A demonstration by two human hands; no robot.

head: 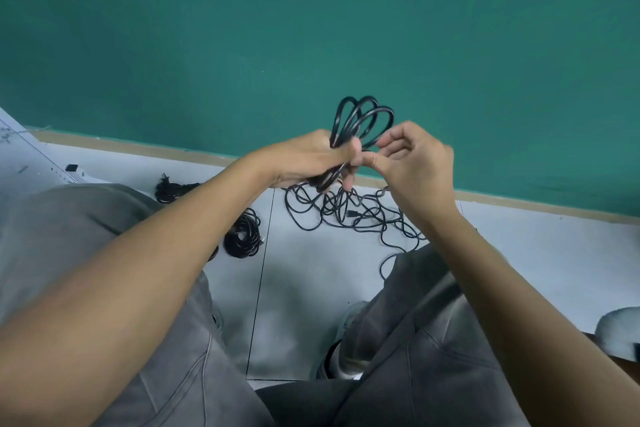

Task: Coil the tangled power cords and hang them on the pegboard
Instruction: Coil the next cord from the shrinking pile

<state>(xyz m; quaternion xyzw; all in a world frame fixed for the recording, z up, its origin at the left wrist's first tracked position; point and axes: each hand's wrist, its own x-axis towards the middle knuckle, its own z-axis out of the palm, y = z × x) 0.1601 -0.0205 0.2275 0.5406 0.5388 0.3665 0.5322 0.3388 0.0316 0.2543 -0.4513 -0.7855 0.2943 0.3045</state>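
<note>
Head view: cord work seen from above, with the green wall (311,28) as the landmark.
Left hand (311,159): raised in front of the green wall, fingers curled round a bundle of black loops, thumb pressed over them.
Coiled cord (363,118): several black loops stood up out of the left hand against the green wall; shorter ends of the loops stuck out below the hand.
Right hand (412,156): just beside the left hand, in front of the wall's lower edge; fingers bent, thumb touching the left thumb. Whether it pinched a strand of the cord could not be told.
Tangled cords (346,215): a loose black heap lay on the pale floor (519,253) just below the wall's tan baseboard (519,199), under both hands; one strand trailed away from the wall toward the right knee.
Finished coils: one tight black coil (244,236) lay on the floor farther from the wall, left of the heap; another (169,189) lay nearer the baseboard, partly hidden by the left forearm.
Legs: grey trousers (173,340) filled the bottom of the view, far from the wall, with a shoe (346,357) between the knees.
</note>
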